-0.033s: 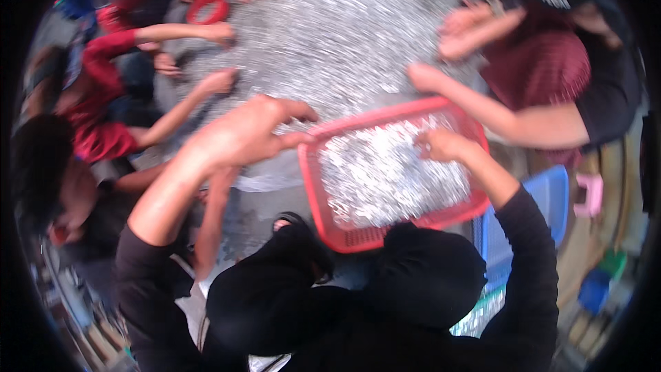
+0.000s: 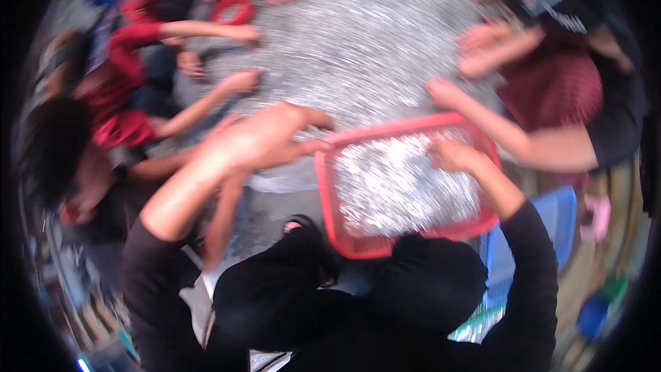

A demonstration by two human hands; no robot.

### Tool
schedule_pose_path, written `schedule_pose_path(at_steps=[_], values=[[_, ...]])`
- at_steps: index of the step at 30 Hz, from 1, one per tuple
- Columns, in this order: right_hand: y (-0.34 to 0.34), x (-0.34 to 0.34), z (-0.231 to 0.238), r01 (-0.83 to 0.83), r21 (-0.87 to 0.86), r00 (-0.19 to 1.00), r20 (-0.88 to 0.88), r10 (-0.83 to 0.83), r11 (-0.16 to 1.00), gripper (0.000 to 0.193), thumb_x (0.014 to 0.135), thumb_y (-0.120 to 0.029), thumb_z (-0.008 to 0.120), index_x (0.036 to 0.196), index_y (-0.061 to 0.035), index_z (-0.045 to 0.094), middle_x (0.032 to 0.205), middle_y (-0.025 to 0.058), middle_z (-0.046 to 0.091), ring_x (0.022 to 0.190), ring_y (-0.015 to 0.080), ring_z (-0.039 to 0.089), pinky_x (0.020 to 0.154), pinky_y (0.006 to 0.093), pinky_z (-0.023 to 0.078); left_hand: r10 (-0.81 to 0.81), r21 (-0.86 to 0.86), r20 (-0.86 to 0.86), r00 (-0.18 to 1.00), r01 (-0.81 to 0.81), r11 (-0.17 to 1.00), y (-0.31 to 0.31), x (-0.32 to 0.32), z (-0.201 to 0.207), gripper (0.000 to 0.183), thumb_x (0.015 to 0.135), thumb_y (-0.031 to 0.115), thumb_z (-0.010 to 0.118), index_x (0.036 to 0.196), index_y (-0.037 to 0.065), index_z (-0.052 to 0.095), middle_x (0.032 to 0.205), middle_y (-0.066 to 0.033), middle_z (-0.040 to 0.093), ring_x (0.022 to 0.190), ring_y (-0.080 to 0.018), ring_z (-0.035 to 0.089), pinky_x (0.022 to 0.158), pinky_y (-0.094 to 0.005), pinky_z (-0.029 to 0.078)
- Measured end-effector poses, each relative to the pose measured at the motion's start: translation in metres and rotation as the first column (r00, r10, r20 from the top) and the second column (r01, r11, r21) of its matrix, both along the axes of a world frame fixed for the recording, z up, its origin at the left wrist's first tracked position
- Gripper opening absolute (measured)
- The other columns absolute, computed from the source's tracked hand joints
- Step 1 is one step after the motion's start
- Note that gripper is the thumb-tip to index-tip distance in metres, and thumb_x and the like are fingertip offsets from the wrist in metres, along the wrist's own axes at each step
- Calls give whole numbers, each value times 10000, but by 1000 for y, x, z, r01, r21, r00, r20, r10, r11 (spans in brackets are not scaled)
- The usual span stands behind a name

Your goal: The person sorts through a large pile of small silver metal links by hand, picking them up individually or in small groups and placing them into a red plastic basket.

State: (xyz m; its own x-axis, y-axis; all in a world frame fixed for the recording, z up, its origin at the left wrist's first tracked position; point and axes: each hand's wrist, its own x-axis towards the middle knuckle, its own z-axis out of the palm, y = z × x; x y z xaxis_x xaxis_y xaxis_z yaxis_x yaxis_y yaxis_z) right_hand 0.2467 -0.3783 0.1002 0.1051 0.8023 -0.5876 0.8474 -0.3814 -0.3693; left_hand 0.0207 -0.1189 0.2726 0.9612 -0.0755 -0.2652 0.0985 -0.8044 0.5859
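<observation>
In front of the person's black-clad knees [image 2: 272, 296], a red basket [image 2: 328, 196] sits slightly tilted, filled with shiny silver pieces [image 2: 406, 189] (too blurred to tell what they are). The right hand [image 2: 458, 156] reaches over the basket's far right part, its fingertips down among the pieces; whether they grip any, I cannot tell. The left hand [image 2: 272, 136] is well apart from it, by the far left corner of the rim, with a gap between thumb and fingers and nothing visible between them; whether the thumb touches the rim is unclear. Beyond the basket spreads a wide heap [image 2: 351, 41] of similar silver pieces. Co-workers' hands line its edges, among them one hand [image 2: 242, 81] on the left and another [image 2: 444, 93] just past the basket. A red ring-shaped object [image 2: 248, 14] lies near the heap's far left edge. To the right, a blue basket [image 2: 561, 217] stands close to a pink stool [image 2: 597, 217].
</observation>
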Motion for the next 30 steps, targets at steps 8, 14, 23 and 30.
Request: schedule_pose_path(at_steps=[8, 14, 23, 30], values=[[78, 13, 20, 171, 312, 971, -215, -106, 935, 289, 665, -95, 621, 948, -39, 614, 876, 144, 632, 852, 284, 605, 776, 366, 466, -132, -312, -298, 945, 34, 949, -35, -13, -62, 198, 772, 151, 563, 937, 45, 591, 884, -142, 620, 853, -290, 594, 755, -352, 463], [120, 53, 10, 126, 247, 991, 9, -132, 961, 447, 646, -110, 623, 1087, -106, 548, 1057, 170, 548, 988, 331, 534, 832, 416, 435, 289, 25, 22, 957, -290, 957, -11, 68, -182, 179, 738, 133, 544, 886, 65, 620, 827, -152, 628, 749, -305, 613, 694, -361, 491], [182, 136, -96, 484, 363, 816, 141, -560, 796, 509, 695, -5, 516, 1185, -135, 457, 1169, 184, 437, 1088, 355, 444, 909, 408, 390, 792, -154, -421, 442, -895, 418, -4, 176, -289, 675, 675, 38, 564, 1290, 63, 286, 920, -179, 572, 611, -248, 610, 396, -310, 513], [204, 116, -117, 510, 258, 795, 224, -564, 821, 524, 731, -98, 532, 1236, -126, 398, 1229, 201, 382, 1118, 397, 410, 936, 437, 370, 928, -334, -166, 334, -904, 266, -12, 215, -357, 748, 646, -2, 545, 1298, 14, 178, 1177, -261, 395, 843, -295, 580, 472, -324, 509]])
